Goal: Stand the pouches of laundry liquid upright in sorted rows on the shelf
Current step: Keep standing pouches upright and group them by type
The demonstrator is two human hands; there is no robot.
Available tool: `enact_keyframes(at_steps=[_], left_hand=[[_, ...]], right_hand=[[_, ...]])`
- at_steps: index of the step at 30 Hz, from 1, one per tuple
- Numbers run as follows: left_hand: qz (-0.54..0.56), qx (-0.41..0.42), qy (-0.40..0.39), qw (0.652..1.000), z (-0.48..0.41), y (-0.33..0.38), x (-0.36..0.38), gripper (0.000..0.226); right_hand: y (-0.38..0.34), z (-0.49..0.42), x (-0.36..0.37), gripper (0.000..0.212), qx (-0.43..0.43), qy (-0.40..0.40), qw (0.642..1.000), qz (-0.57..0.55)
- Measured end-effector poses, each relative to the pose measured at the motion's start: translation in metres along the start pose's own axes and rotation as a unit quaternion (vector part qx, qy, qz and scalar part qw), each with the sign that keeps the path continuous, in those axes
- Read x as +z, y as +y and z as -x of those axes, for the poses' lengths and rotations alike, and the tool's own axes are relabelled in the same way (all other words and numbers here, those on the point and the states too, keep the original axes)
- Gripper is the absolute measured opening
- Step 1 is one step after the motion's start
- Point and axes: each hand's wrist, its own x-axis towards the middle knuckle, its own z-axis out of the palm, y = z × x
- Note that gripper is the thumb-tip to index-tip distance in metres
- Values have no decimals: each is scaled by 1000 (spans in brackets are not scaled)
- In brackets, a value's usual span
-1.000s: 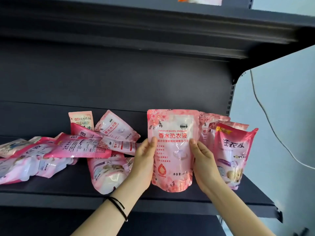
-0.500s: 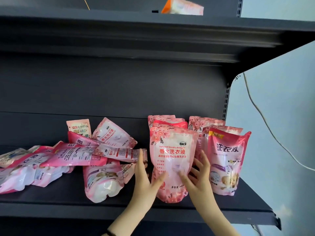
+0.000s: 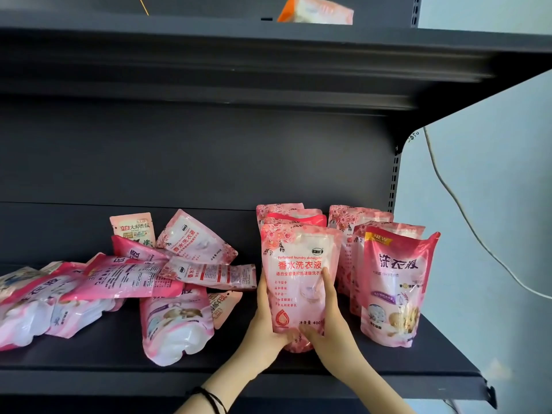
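Observation:
A pink floral pouch of laundry liquid (image 3: 298, 264) stands upright on the dark shelf (image 3: 298, 380), at the front of a row of like pouches (image 3: 286, 215). My left hand (image 3: 264, 321) holds its left edge and my right hand (image 3: 330, 324) its right edge and lower front. Just to the right stands a second upright row, led by a darker pink pouch marked NEW (image 3: 394, 285). To the left, several pouches lie in a loose heap (image 3: 131, 279), some overlapping.
A white-bottomed pouch (image 3: 176, 324) lies on its back near the shelf's front, left of my left hand. The upper shelf (image 3: 268, 49) overhangs closely, with an orange-and-white pack (image 3: 316, 11) on it. A cable (image 3: 466, 222) hangs on the wall at right.
The floral pouch came down from mid-air onto the shelf in front of its row. My hands slid lower on it and now clasp its sides again.

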Motion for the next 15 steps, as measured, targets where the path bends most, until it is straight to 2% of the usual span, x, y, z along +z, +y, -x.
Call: enact_keyframes(at_steps=[4,8,10,11,13,15], left_hand=[[-32,-8,-13,999,-10,-2,-5,114],[-73,-21,-49,996,-6,6,-13,118],[-128,-44,-61,989,0,18,-21,119],[-179,-57,-57,981,4,26,-28,116],[-324,-50,-31,944,11,42,-44,97],[-499,14,-26,866,17,64,-61,64]], right_hand=[[5,-9,3,117,-7,3,1000,20],[4,-6,-3,108,-5,-20,999,37],[-1,1,-15,103,2,-26,992,121],[-7,5,-24,95,10,-16,979,201],[-27,9,-45,70,13,-15,910,415],[-52,6,-62,45,31,-58,831,552]])
